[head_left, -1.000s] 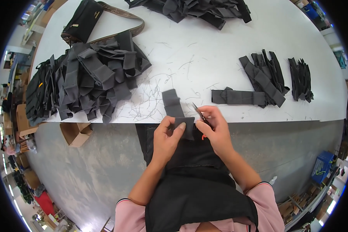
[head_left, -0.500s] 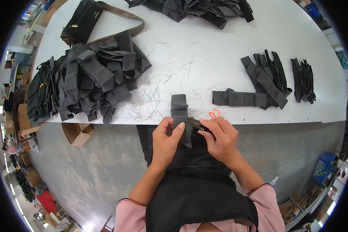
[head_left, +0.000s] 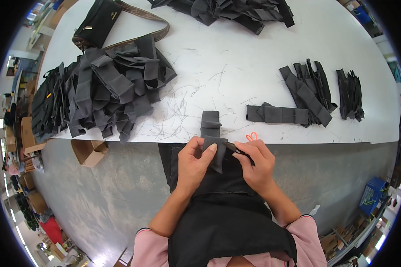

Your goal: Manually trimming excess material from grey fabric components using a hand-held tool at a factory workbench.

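Observation:
My left hand [head_left: 194,161] pinches a dark grey fabric strip [head_left: 210,125] at the table's front edge, thumb on top. The strip's far end lies on the white table, and its near end hangs over the edge above my lap. In my right hand [head_left: 259,165] is a pair of black thread snips [head_left: 232,147], closed in the fingers. Their tips are at the right side of the strip, beside my left thumb; whether they touch a thread is too small to tell. An orange cord loop [head_left: 251,136] shows just beyond my right fingers.
Loose thread ends [head_left: 173,111] litter the white table [head_left: 254,53]. A large heap of grey strips [head_left: 116,84] lies left, near a black bag [head_left: 96,24]. More strips [head_left: 227,11] lie at the back, with bundles [head_left: 309,93] at right. A cardboard box [head_left: 89,152] stands below the table.
Both hands, with the strip and snips, have shifted slightly right and nearer to me in the picture. The grips look the same.

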The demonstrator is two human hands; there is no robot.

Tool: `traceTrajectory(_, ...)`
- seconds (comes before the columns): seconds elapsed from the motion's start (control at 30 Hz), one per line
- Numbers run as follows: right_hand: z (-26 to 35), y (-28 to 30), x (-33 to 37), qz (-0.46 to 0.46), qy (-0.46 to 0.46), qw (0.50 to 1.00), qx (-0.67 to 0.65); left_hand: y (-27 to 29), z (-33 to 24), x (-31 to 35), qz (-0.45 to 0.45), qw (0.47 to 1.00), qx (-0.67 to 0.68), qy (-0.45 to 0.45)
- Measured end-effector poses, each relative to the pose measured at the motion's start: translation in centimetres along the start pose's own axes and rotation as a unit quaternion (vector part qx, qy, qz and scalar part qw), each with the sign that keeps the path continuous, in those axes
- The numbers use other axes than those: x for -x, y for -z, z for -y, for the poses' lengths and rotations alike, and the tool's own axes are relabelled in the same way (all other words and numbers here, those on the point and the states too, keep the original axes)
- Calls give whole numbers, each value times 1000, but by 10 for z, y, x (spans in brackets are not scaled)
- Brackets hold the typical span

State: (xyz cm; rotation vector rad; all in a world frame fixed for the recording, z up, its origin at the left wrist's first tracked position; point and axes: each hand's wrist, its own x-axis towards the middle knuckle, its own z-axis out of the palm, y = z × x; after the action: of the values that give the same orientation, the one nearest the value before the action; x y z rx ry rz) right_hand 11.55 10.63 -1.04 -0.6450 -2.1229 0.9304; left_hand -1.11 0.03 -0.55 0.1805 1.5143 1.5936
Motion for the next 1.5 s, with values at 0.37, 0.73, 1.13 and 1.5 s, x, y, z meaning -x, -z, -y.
traceTrajectory(0.37,13,-3,-10,79,-19,997,3,-2,12,-3,-30,976,-176,-121)
traceTrajectory(0.73,14,-8,-7,61,18,997,49,-3,16,-2,-37,962,-225,-150)
traceTrajectory(1.13,-4,-2,-9,113,-286,924,-227,12,11,-15,11,998,26,58)
traceTrajectory(1.5,-1,-35,-23,111,-154,966,-174,18,14,-11,23,989,93,110)
